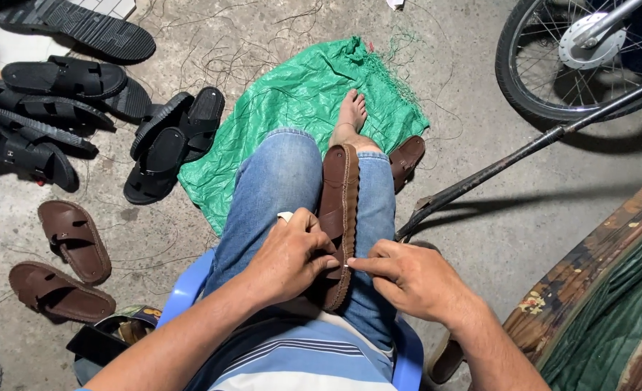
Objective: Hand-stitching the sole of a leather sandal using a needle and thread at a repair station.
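Brown sandal (339,217), left hand (288,257) gripping, right fingers (368,264) pinched

A sandal (338,217) stood on edge between your knees, your left hand (288,257) left of it, right hand (408,279) right; more sandals (71,239) lay on the floor (494,210) to your left

The person wears faded blue jeans (284,188), the denim paler over the knees, and a shirt (303,362) striped in light blue, white and dark blue. Both forearms are bare, with no sleeves reaching them. The left hand (288,257) and right hand (411,279) wear no gloves, rings or watch. One foot (350,116) is bare.
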